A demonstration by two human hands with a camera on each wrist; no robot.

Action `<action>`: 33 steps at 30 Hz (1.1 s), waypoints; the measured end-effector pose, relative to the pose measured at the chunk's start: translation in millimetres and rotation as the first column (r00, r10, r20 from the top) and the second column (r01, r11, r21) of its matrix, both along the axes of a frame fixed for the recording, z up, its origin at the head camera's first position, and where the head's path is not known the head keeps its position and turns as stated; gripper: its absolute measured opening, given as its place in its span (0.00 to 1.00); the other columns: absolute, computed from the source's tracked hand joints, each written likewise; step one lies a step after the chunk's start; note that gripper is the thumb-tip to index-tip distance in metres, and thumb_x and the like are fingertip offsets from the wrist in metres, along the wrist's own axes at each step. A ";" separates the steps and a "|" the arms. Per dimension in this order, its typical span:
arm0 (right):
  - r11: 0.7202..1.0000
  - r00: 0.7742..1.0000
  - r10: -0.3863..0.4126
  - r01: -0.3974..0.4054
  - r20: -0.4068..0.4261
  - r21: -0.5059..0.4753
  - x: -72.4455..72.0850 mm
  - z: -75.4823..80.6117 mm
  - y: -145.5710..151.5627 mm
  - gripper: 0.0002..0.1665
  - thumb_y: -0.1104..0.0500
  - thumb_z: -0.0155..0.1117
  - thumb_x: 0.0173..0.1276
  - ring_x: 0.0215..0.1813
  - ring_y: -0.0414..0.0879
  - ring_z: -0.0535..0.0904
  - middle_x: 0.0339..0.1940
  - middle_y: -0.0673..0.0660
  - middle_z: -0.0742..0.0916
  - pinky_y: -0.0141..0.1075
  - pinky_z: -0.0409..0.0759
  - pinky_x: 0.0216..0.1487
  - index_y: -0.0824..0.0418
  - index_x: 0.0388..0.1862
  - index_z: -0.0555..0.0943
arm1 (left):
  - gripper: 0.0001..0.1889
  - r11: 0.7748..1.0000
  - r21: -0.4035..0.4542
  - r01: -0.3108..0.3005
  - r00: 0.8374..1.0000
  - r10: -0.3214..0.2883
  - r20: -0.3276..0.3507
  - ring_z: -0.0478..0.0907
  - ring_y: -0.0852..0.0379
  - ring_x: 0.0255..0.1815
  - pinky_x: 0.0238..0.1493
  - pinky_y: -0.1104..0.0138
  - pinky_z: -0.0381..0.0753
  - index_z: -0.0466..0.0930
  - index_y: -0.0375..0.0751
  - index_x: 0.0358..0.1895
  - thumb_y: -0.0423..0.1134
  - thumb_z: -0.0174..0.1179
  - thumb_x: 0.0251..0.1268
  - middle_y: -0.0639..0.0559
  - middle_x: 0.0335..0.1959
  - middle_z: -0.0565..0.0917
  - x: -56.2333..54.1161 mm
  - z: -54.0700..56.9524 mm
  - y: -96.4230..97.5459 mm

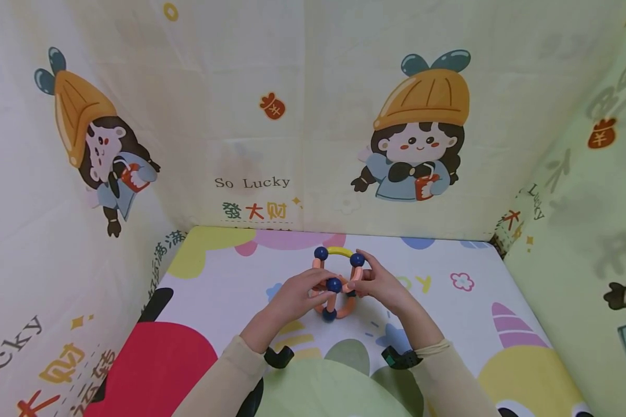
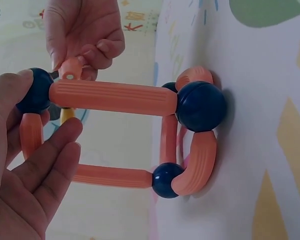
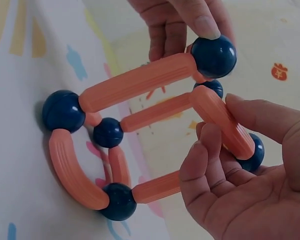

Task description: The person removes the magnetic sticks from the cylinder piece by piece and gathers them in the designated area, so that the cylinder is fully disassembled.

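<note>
Pinching on both sides, I am running the left hand (image 1: 297,294) as the steadying hand and the right hand (image 1: 387,286) as the fitting hand. Left thumb and fingers are grasping a glossy dark-blue ball (image 2: 35,90) at the near upper corner; right thumb and fingers are gripping a curved, ribbed, orange-pink rod (image 3: 225,122), plastic by its look. The open frame of balls and rods (image 3: 157,112) is standing between the hands, its lower balls resting on a white cloth printed with coloured shapes (image 1: 438,295). A curved yellow rod (image 1: 339,251) is bridging the far upper corners, and a straight, ribbed, orange-pink rod (image 2: 112,97) is supporting the grasped ball from below. One end of the curved orange-pink rod is reaching the far right upper ball (image 1: 357,259); the other is lying near the grasped ball, its pale tip showing in the left wrist view, so I am judging this joint unmade. For correct seating, the left hand should be holding its ball motionless above the straight rod, while the right hand should be turning the tip squarely toward the ball and pressing lightly, avoiding sideways load that could be loosening the far joint.
</note>
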State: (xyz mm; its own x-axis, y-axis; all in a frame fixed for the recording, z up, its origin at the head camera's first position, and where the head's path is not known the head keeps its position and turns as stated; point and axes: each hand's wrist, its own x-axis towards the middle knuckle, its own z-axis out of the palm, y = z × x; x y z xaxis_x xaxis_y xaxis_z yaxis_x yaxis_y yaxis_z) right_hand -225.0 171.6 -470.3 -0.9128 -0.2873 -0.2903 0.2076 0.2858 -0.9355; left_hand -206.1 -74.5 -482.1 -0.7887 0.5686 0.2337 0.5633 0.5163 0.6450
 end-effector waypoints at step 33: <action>0.988 0.994 -0.018 0.035 -0.110 0.151 -3.9 -7.4 6.8 0.41 0.52 0.63 0.70 0.38 0.52 0.81 0.48 0.59 0.83 0.42 0.78 0.45 0.42 0.78 0.57 | 0.28 1.000 0.011 0.001 0.999 -0.001 -0.055 0.79 0.63 0.49 0.49 0.64 0.82 0.70 0.60 0.70 0.43 0.64 0.67 0.62 0.63 0.78 -0.3 -9.1 -5.4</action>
State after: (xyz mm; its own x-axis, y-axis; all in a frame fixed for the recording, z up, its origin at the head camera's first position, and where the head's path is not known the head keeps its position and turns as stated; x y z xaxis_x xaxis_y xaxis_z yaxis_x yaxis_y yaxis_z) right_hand -228.9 178.4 -477.7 -0.9479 -0.2227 -0.2278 0.1166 0.4229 -0.8987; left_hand -206.4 -79.8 -491.2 -0.7741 0.5664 0.2828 0.5984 0.5089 0.6189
